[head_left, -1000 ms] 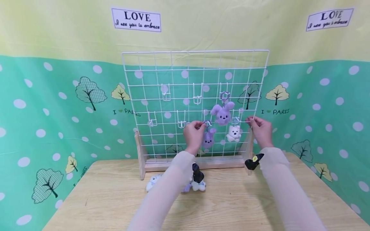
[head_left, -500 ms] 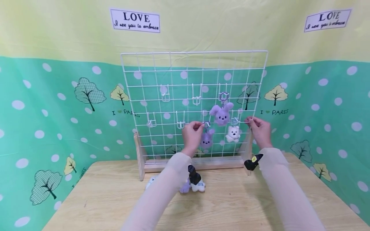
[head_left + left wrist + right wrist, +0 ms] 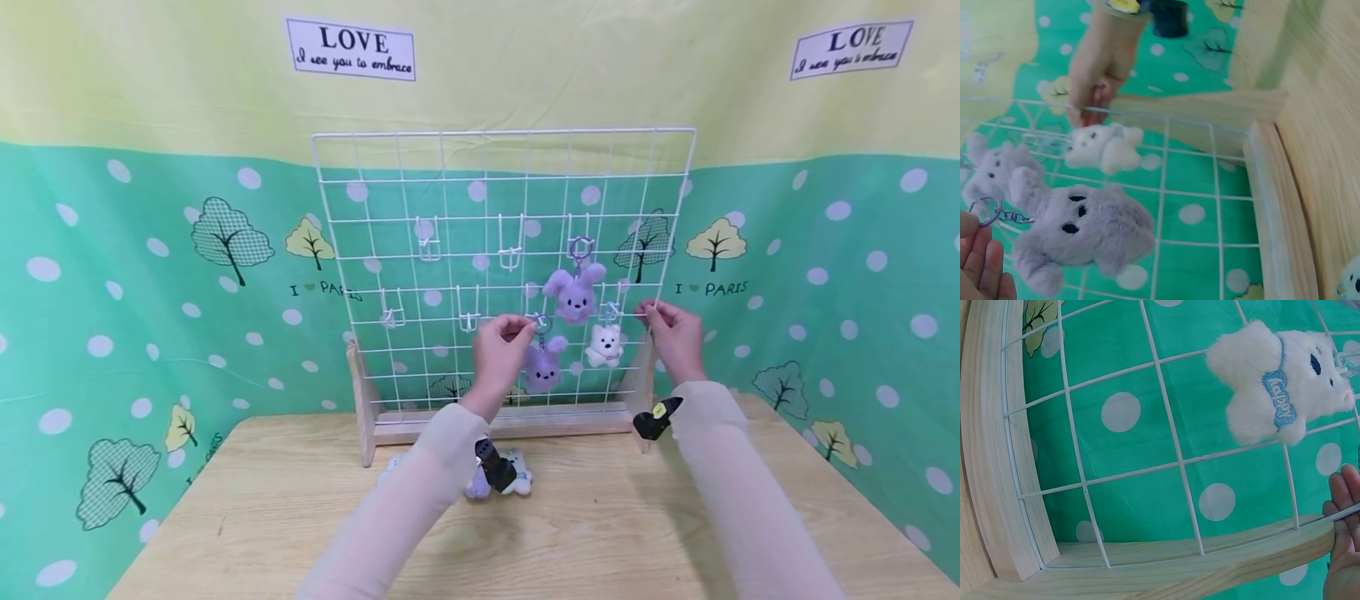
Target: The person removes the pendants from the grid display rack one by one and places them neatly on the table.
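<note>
My left hand [image 3: 501, 354] pinches the metal ring [image 3: 989, 211] of a purple rabbit plush keychain [image 3: 543, 369] in front of a lower hook on the white wire grid rack [image 3: 442, 350]. Whether the ring sits on that hook I cannot tell. In the left wrist view the rabbit plush [image 3: 1091, 225] hangs from its short chain. My right hand [image 3: 677, 337] holds the rack's right edge wire; in the right wrist view its fingers [image 3: 1346, 487] are at that wire. Beside it hangs a white bear-like plush keychain [image 3: 605, 346] with a blue-lettered band. Another purple rabbit keychain [image 3: 575, 298] hangs higher.
Several bare hooks [image 3: 511, 257] stick out from the grid. Wooden feet [image 3: 362, 408] and a wooden base bar [image 3: 502, 427] carry the rack on the wooden table [image 3: 570, 533]. More plush keychains [image 3: 517, 475] lie on the table, partly hidden behind my left forearm.
The rabbit keychain in my left hand has swung slightly right and down, and its ring shows wider. My left forearm has shifted left. My right hand keeps its hold on the rack.
</note>
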The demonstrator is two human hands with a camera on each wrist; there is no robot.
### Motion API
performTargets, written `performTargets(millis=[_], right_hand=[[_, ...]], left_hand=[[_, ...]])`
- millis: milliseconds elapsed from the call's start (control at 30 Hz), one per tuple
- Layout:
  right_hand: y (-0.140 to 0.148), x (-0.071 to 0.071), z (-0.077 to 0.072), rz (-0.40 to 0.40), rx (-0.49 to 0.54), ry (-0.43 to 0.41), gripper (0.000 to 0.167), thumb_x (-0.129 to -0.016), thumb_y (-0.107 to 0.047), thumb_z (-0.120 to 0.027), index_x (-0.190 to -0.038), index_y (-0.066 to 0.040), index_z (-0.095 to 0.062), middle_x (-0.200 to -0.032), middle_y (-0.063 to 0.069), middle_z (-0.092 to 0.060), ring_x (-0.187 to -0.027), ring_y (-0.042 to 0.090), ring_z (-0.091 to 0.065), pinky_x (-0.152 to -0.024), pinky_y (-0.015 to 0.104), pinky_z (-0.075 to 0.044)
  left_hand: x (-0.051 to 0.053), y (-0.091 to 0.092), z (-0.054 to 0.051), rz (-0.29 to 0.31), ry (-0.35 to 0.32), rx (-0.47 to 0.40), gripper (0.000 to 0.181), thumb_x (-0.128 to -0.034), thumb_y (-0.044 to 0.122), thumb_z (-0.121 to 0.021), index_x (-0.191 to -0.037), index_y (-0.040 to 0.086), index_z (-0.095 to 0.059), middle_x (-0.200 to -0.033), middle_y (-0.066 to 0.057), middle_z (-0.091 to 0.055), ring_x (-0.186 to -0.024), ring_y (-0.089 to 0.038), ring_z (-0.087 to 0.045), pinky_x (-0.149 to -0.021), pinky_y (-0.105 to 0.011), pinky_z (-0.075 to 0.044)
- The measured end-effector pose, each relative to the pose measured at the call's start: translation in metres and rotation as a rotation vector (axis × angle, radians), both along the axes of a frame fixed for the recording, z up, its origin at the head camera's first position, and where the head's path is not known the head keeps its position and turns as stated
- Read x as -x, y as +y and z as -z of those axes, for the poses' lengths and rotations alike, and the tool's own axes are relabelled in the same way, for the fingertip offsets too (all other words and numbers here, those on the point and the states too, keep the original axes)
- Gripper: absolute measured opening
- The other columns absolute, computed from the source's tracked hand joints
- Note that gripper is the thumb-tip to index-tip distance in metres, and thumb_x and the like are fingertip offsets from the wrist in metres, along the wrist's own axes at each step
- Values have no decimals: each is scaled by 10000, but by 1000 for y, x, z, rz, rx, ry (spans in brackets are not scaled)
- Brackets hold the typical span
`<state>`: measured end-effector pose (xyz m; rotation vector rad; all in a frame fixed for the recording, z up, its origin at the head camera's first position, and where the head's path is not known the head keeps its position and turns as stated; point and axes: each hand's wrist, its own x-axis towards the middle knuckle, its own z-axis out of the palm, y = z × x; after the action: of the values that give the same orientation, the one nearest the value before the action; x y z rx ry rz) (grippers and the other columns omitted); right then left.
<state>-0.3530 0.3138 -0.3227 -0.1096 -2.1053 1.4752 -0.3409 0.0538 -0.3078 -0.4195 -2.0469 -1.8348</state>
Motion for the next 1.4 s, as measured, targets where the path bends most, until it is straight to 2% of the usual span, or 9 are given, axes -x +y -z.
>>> performTargets(millis=[300, 433, 667, 900, 1000, 1167, 1400], right_hand=[[-1, 0, -2, 13, -3, -5, 399, -968, -357, -489, -1238, -83, -596, -1201, 94, -638, -1049, 101, -615, -948, 274, -462], [0, 1, 0, 6, -4, -3, 399, -967, -358, -490, -1238, -84, -594, -1204, 99, -635, -1046, 92, -615, -947, 266, -460], [0, 1, 0, -7, 16, 13, 390, -967, -324, -503, -1259, -76, -577, -1230, 107, -619, -1069, 96, -615, -917, 213, -461], [-1, -2, -1, 0, 10, 1, 406, -968, -347, -491, -1258, -76, -576, -1226, 99, -622, -1098, 144, -606, -948, 278, -458], [-2, -3, -1, 2, 9, 1, 403, -968, -348, -490, -1253, -79, -581, -1224, 102, -624, -1102, 154, -604, -952, 284, -457], [-2, -2, 0, -1, 15, -2, 404, -970, -334, -494, -1264, -67, -570, -1231, 100, -620, -1107, 151, -605, -942, 266, -458], [-2, -1, 0, -4, 13, 7, 410, -963, -353, -498, -1259, -80, -577, -1226, 100, -623, -1092, 121, -608, -926, 222, -458]], left_hand=[[-16, -8, -9, 71, -17, -40, 108, -847, 142, -701, -909, 54, -686, -853, -45, -680, -747, -118, -599, -700, -245, -523], [-25, -11, -8, 111, -30, -46, 114, -850, 143, -698, -916, 51, -687, -858, -51, -682, -752, -117, -594, -698, -237, -517], [-46, -18, 5, 184, -91, -29, 119, -860, 161, -687, -933, 68, -686, -885, -31, -679, -781, -117, -586, -712, -228, -504], [-61, -29, 17, 242, -112, -32, 147, -861, 164, -688, -934, 37, -675, -891, -68, -672, -785, -118, -595, -722, -215, -506], [-69, -35, 22, 278, -141, -32, 145, -860, 157, -687, -941, 39, -670, -899, -57, -666, -805, -122, -602, -743, -222, -513], [-82, -45, 31, 302, -169, -11, 144, -851, 150, -694, -930, 32, -673, -880, -31, -661, -789, -119, -592, -719, -213, -501], [-99, -59, 47, 332, -175, 66, 142, -846, 145, -696, -907, 18, -675, -875, -70, -676, -763, -110, -592, -704, -198, -495]])
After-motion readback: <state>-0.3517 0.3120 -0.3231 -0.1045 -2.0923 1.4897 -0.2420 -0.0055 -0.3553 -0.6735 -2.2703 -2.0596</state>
